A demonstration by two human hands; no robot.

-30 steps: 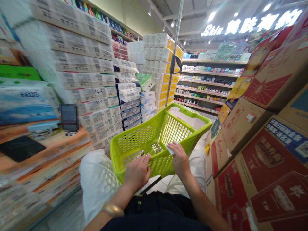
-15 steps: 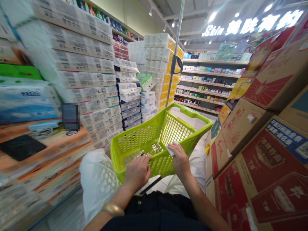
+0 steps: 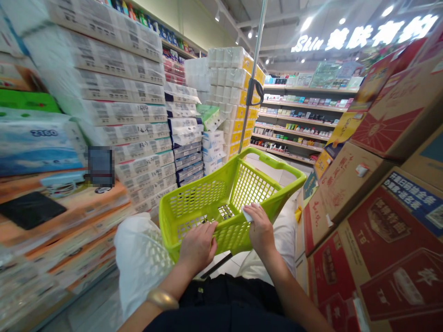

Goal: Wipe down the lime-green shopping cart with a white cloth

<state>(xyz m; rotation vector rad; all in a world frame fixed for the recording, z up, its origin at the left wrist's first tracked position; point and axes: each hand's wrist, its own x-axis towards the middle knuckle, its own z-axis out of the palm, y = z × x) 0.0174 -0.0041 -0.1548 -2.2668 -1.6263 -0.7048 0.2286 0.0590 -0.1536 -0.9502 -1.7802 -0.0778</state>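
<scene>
Clasping green basket [image 3: 228, 223] with left hand [image 3: 198, 244]; holding white wipe [image 3: 247, 214] in right hand [image 3: 262, 230]. Touching near rim with both.

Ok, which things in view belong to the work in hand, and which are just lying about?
In use:
left hand on the green basket
right hand holding a white tissue or cloth at its rim

Just about:
wrapped packs stacked at left
dark flat object on orange packs
cartons at right

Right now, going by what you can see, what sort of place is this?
Most likely a shop: there are well-stocked shelves, a tall stack of wrapped packs, and a green shopping basket.
</scene>
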